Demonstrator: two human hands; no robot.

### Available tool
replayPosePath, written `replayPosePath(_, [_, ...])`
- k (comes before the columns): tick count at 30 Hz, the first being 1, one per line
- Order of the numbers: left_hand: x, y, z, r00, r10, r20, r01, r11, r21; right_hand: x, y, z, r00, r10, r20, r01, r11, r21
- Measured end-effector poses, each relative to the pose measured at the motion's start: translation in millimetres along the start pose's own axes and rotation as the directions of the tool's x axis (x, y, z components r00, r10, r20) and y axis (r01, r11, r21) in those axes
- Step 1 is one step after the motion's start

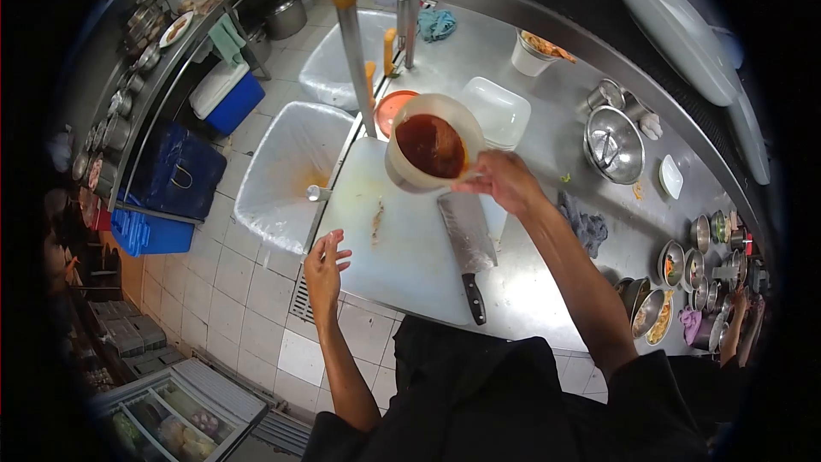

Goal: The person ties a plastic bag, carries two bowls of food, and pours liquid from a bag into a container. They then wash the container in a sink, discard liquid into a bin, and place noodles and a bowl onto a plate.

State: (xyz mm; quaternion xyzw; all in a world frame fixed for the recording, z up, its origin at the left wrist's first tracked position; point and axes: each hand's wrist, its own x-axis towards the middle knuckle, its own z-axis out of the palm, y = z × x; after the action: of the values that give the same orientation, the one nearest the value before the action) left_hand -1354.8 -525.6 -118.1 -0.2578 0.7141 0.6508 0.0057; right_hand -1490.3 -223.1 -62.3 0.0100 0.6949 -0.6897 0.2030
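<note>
My right hand (505, 181) grips the rim or handle side of a white plastic container (407, 173) with dark red-brown liquid (430, 144) in it, held above the far end of a white cutting board (359, 248). My left hand (327, 258) hovers at the board's left edge, fingers apart, holding nothing. A cleaver (469, 235) with a black handle lies on the board's right side, its handle toward me. Brown residue (377, 222) marks the board. Behind the container are an orange-red lid (395, 109) and a white square dish (500, 111).
Lined bins (286, 162) stand left of the board. A metal shelf post (353, 60) rises near the container. Steel bowls (614, 145), a grey cloth (586, 224) and a white tub (532, 56) are on the counter. Another person's hands (742, 308) show at far right.
</note>
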Motion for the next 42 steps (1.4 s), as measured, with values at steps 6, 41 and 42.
replayPosePath(6, [-5,-31,-59,0.994,-0.045,-0.097,0.042,0.998,-0.036,85,-10,50,0.985,0.133,-0.113,-0.070,0.894,0.442])
replayPosePath(41, [-80,69,339,0.441,-0.051,0.896,-0.283,0.940,0.192,-147,205,-317,0.810,-0.260,-0.525,-0.351,0.503,-0.790])
replayPosePath(42, [-88,63,346,0.458,-0.046,0.888,-0.282,0.940,0.194,-148,202,-345,0.801,-0.297,-0.521,-0.296,0.560,-0.774])
